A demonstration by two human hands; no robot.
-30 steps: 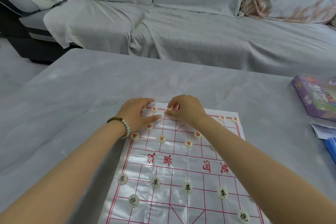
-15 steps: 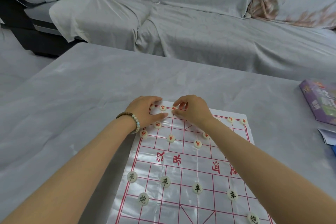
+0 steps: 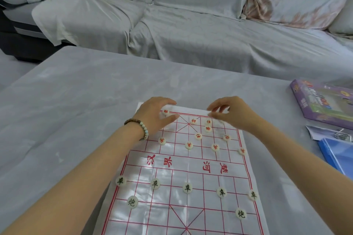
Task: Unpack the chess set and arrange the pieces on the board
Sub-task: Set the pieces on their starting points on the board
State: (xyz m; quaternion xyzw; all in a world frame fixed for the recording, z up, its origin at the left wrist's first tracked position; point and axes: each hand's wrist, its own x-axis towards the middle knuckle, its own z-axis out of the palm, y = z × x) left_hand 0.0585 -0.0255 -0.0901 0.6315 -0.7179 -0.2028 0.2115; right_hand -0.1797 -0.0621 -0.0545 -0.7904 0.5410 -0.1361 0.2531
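Head view looks down on a glossy plastic board (image 3: 183, 177) with red grid lines, spread flat on a grey-covered table (image 3: 76, 110). Both hands work at its far edge. The left hand (image 3: 154, 114), with a bead bracelet (image 3: 138, 127) at the wrist, arches over the far left corner; its thumb and forefinger stand apart with a red-marked piece (image 3: 165, 111) between them, though whether they touch it cannot be told. The right hand (image 3: 232, 113) hovers over the far right part of the board, fingers curled and tips drawn close together; motion blur hides whether they pinch anything. More red pieces (image 3: 208, 129) lie in a loose cluster between the hands, and a row of them (image 3: 189, 145) sits one rank nearer. On the near half, five black-marked pieces (image 3: 187, 188) stand in a row across the board, with two more (image 3: 132, 202) behind them near the left and right sides. To the right on the table lie a purple box (image 3: 322, 103), some paper (image 3: 324, 132) and a blue folder (image 3: 338, 155). A grey-draped sofa (image 3: 191, 30) stands beyond the table.
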